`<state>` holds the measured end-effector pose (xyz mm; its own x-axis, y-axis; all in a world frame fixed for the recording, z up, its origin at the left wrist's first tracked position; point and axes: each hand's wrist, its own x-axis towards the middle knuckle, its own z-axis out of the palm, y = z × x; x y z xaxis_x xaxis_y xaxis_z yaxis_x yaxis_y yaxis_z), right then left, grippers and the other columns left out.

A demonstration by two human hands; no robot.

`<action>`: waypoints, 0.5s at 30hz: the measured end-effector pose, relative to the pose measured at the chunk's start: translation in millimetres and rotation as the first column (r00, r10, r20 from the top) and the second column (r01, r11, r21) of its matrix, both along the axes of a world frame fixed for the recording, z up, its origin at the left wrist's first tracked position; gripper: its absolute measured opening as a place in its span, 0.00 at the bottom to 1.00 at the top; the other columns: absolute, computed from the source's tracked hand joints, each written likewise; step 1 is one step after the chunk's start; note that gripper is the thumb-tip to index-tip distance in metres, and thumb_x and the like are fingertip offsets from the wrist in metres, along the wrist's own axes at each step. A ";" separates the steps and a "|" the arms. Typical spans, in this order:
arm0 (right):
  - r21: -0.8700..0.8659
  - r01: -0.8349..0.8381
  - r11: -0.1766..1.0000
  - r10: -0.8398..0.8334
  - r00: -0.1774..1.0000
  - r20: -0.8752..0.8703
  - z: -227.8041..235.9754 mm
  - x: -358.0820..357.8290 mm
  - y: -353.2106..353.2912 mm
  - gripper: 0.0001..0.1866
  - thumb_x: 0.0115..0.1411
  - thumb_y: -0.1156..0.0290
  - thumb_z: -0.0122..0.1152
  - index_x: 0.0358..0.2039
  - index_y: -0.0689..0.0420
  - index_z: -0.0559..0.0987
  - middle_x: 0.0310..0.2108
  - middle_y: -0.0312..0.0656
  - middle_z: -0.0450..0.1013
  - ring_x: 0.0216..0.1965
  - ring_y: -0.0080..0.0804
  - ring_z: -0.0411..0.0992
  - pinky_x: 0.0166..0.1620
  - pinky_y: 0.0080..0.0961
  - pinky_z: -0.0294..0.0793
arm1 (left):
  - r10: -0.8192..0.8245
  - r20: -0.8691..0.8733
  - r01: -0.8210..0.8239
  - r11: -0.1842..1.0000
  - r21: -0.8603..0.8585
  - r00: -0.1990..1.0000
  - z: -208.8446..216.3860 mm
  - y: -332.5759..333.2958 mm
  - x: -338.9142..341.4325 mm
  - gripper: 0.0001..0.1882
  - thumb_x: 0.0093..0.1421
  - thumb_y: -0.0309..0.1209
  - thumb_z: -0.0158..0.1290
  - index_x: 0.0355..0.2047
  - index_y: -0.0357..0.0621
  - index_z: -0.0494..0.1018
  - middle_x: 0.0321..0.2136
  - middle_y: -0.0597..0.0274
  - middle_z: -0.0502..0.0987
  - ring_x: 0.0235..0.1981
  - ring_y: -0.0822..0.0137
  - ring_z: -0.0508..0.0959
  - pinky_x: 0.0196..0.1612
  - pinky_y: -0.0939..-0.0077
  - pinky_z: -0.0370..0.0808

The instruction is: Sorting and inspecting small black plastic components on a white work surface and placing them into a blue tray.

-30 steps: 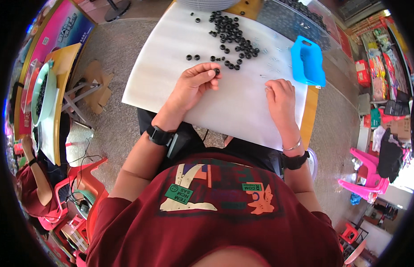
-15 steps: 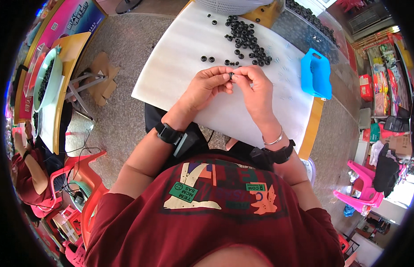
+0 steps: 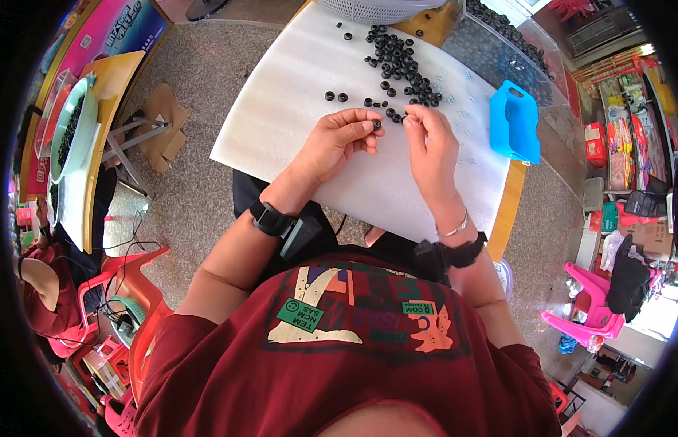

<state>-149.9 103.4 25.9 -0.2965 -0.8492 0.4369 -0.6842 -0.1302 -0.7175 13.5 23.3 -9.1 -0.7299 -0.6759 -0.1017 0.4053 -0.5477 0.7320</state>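
Note:
My left hand (image 3: pixel 340 137) pinches a small black ring-shaped part (image 3: pixel 377 124) between thumb and forefinger, its hole showing, over the near part of a white-covered table (image 3: pixel 280 102). My right hand (image 3: pixel 432 142) is a short way to the right, apart from the left. Its thumb and forefinger come together beside some black parts on the table, and whether they hold anything small is too fine to tell. Beyond both hands lies a loose heap of round black parts (image 3: pixel 397 60), with several more scattered toward the left hand. Tiny clear bits (image 3: pixel 464 113) are spread to the right.
A blue plastic tray (image 3: pixel 514 131) stands at the table's right edge. At the far side are a grey basket (image 3: pixel 375 9) and a clear bin (image 3: pixel 499 54) with black parts. To the left, another table carries a pale green bowl (image 3: pixel 82 138); a person sits near it.
My right hand has moved off to the right from the left hand's fingertips, where both had met at the black part. The left hand has stayed nearly in place, still pinching it.

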 end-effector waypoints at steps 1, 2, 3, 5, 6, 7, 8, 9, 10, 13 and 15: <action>-0.019 -0.003 1.000 0.000 0.989 -0.146 -5.4 -9.6 -7.8 0.08 0.51 0.76 0.62 0.34 0.55 0.78 0.32 0.38 0.71 0.37 0.38 0.69 0.41 0.35 0.66 | 0.003 -0.013 -0.003 1.000 0.005 1.000 0.5 -0.2 -0.4 0.11 0.64 0.25 0.49 0.45 0.33 0.73 0.34 0.56 0.78 0.30 0.71 0.77 0.38 0.77 0.76; -0.037 -0.008 0.999 -0.003 0.957 -0.289 -9.4 -15.2 -13.7 0.08 0.51 0.76 0.63 0.33 0.55 0.79 0.32 0.38 0.71 0.37 0.38 0.69 0.41 0.36 0.65 | 0.004 -0.022 -0.004 1.000 0.011 1.000 0.9 -0.3 -0.3 0.11 0.64 0.25 0.49 0.45 0.33 0.73 0.34 0.56 0.78 0.30 0.71 0.77 0.38 0.77 0.76; -0.014 0.006 1.000 -0.011 0.938 -0.347 -11.1 -14.5 -18.1 0.08 0.50 0.75 0.63 0.32 0.55 0.79 0.32 0.37 0.71 0.38 0.38 0.68 0.42 0.36 0.64 | 0.006 -0.031 -0.006 1.000 0.017 0.999 0.8 -0.8 0.2 0.11 0.64 0.25 0.49 0.45 0.33 0.73 0.35 0.56 0.78 0.30 0.71 0.77 0.38 0.77 0.76; 0.027 0.039 0.999 -0.022 0.888 -0.460 -13.6 -10.2 -24.5 0.08 0.49 0.74 0.65 0.31 0.54 0.79 0.32 0.35 0.70 0.39 0.38 0.67 0.43 0.36 0.63 | 0.006 -0.050 -0.004 1.000 0.026 0.999 -0.4 -1.2 0.1 0.11 0.64 0.25 0.49 0.45 0.33 0.72 0.35 0.55 0.77 0.30 0.71 0.77 0.38 0.78 0.76; 0.030 0.040 0.999 -0.021 0.878 -0.479 -15.5 -9.4 -26.0 0.08 0.48 0.74 0.65 0.32 0.54 0.79 0.33 0.35 0.70 0.39 0.37 0.67 0.43 0.36 0.63 | 0.006 -0.060 -0.004 1.000 0.031 0.998 -2.2 -1.5 0.6 0.12 0.64 0.25 0.49 0.45 0.33 0.72 0.35 0.55 0.77 0.30 0.71 0.76 0.38 0.78 0.76; 0.033 0.042 0.999 -0.020 0.868 -0.497 -17.5 -8.7 -27.5 0.09 0.48 0.74 0.66 0.32 0.53 0.79 0.33 0.35 0.70 0.40 0.37 0.67 0.43 0.36 0.62 | 0.006 -0.070 -0.003 0.999 0.036 0.998 -2.7 -1.8 1.1 0.12 0.64 0.25 0.49 0.46 0.33 0.72 0.35 0.55 0.77 0.30 0.71 0.76 0.38 0.78 0.76; 0.036 0.044 0.998 -0.019 0.857 -0.514 -18.6 -8.1 -28.9 0.09 0.47 0.73 0.66 0.32 0.53 0.79 0.33 0.35 0.69 0.40 0.37 0.66 0.44 0.36 0.62 | 0.004 -0.063 -0.002 0.999 0.037 0.998 -2.1 -1.9 1.4 0.12 0.64 0.26 0.49 0.45 0.33 0.72 0.35 0.56 0.77 0.30 0.72 0.76 0.38 0.78 0.75; 0.034 0.054 0.998 -0.029 0.859 -0.511 -19.5 -8.9 -29.0 0.09 0.47 0.73 0.66 0.32 0.53 0.79 0.33 0.35 0.69 0.40 0.36 0.66 0.44 0.36 0.62 | 0.002 -0.056 0.000 0.999 0.040 0.998 -1.2 -0.8 1.3 0.12 0.64 0.26 0.49 0.45 0.33 0.72 0.35 0.56 0.77 0.29 0.72 0.76 0.38 0.79 0.75; 0.031 0.063 0.997 -0.039 0.860 -0.508 -20.2 -10.9 -28.3 0.10 0.47 0.73 0.66 0.32 0.53 0.79 0.33 0.35 0.69 0.40 0.36 0.66 0.44 0.36 0.62 | 0.000 -0.048 0.002 0.999 0.043 0.999 -0.3 -0.1 1.4 0.12 0.64 0.26 0.49 0.45 0.33 0.72 0.35 0.56 0.77 0.29 0.72 0.76 0.38 0.79 0.75; 0.023 0.062 0.998 -0.043 0.869 -0.492 -18.1 -11.3 -27.5 0.10 0.48 0.73 0.66 0.33 0.53 0.79 0.33 0.35 0.69 0.40 0.36 0.66 0.44 0.36 0.62 | 0.001 -0.038 0.000 0.999 0.035 0.999 4.0 0.6 0.9 0.11 0.65 0.24 0.47 0.45 0.32 0.72 0.35 0.56 0.77 0.29 0.73 0.75 0.37 0.80 0.74; 0.015 0.041 0.999 -0.029 0.875 -0.483 -14.1 -10.7 -28.9 0.10 0.48 0.73 0.66 0.34 0.53 0.79 0.33 0.35 0.69 0.40 0.36 0.66 0.44 0.36 0.62 | 0.004 -0.041 -0.002 0.999 0.043 0.999 3.2 1.2 1.5 0.11 0.65 0.24 0.47 0.45 0.32 0.72 0.35 0.56 0.77 0.29 0.73 0.75 0.37 0.80 0.74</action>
